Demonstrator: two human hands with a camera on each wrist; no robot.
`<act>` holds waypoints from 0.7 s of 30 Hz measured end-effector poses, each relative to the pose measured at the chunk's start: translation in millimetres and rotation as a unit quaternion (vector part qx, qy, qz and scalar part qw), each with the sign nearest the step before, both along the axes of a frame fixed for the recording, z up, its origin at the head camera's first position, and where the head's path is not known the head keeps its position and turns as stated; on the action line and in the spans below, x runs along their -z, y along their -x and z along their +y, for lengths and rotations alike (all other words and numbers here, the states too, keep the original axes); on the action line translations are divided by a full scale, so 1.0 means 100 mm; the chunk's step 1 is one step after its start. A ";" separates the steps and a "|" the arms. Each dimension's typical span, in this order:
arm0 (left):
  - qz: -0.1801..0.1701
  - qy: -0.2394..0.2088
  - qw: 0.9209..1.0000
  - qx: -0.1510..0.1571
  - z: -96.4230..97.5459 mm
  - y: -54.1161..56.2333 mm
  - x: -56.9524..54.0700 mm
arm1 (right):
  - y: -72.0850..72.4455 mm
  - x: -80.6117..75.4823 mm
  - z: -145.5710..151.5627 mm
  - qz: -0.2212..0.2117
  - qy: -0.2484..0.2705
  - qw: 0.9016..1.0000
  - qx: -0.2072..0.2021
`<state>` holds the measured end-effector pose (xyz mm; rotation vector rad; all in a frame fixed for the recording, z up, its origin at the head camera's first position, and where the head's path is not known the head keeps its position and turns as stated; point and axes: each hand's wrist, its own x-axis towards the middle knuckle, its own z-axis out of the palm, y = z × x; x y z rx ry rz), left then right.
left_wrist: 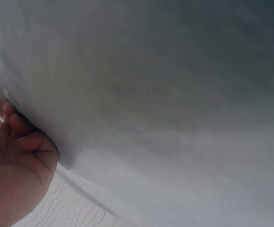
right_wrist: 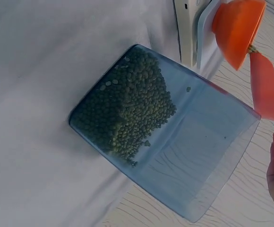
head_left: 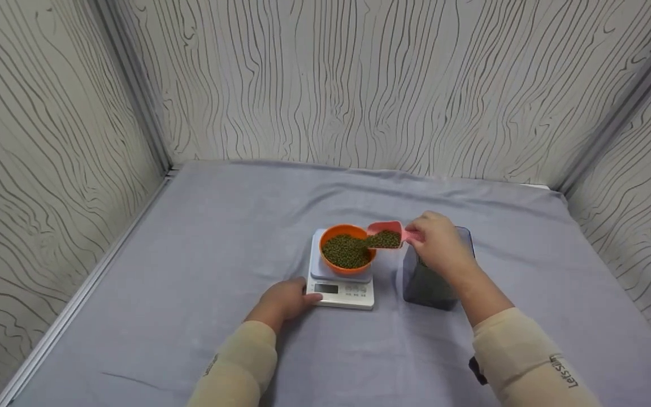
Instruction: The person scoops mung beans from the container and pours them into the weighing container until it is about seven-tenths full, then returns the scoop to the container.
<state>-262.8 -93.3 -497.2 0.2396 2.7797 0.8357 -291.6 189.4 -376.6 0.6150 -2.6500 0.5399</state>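
Note:
My right hand (head_left: 441, 243) pinches the handle of a pink scoop (head_left: 387, 226), its tip at the right rim of an orange bowl (head_left: 343, 270). Small green beans, which look like mung beans (head_left: 347, 251), fill much of the bowl, and more lie in the scoop. In the right wrist view a few beans spill between the scoop (right_wrist: 266, 87) and the bowl (right_wrist: 238, 30). The bowl stands on a white kitchen scale (head_left: 337, 301). My left hand (head_left: 286, 297) grips the scale's front left corner, thumb on top; its fingers curl in the left wrist view (left_wrist: 21, 165).
Under my right forearm stands a clear bluish container (head_left: 427, 288), partly filled with the same beans (right_wrist: 132, 104). Grey cloth (head_left: 201, 243) with creases covers the table. Wood-patterned panels (head_left: 331, 85) rise at the back and both sides.

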 end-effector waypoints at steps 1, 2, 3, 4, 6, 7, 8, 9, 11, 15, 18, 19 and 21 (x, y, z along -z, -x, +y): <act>-0.001 0.000 1.000 -0.001 0.00 0.00 0.00 | 0.01 0.00 -0.02 0.010 -0.003 1.000 -0.001; -0.002 -0.001 1.000 -0.002 0.00 0.00 0.00 | 0.01 0.00 -0.04 0.021 -0.006 1.000 -0.002; -0.004 -0.001 1.000 -0.002 0.00 0.00 0.00 | 0.01 0.00 -0.07 0.035 -0.008 0.999 -0.005; -0.005 0.000 1.000 -0.002 0.00 0.00 0.00 | 0.02 0.00 -0.09 0.050 -0.009 0.999 -0.011; -0.006 0.001 1.000 -0.001 0.00 0.01 0.00 | 0.02 0.00 -0.15 0.084 -0.011 0.996 -0.023; -0.007 0.001 1.000 -0.002 0.00 0.01 0.00 | 0.02 0.00 -0.17 0.103 -0.013 0.994 -0.032; -0.007 0.000 1.000 -0.003 0.00 0.01 0.00 | 0.01 0.00 -0.20 0.122 -0.016 0.991 -0.041; -0.008 0.001 1.000 -0.003 0.00 0.01 0.00 | 0.01 0.00 -0.23 0.141 -0.019 0.989 -0.051; -0.007 0.003 1.000 -0.003 0.00 0.01 0.00 | 0.01 0.01 -0.27 0.174 -0.033 0.982 -0.070; -0.011 0.002 1.000 -0.011 0.01 0.00 -0.01 | 0.00 0.02 -0.31 0.229 -0.077 0.965 -0.108; -0.017 0.001 1.000 -0.016 0.02 0.00 -0.02 | -0.01 0.01 -0.31 0.258 -0.118 0.951 -0.121; -0.019 0.002 1.000 -0.016 0.02 0.00 -0.02 | -0.01 0.02 -0.32 0.264 -0.129 0.948 -0.123; -0.023 0.002 1.000 -0.016 0.02 0.01 -0.02 | -0.02 0.01 -0.32 0.274 -0.148 0.942 -0.124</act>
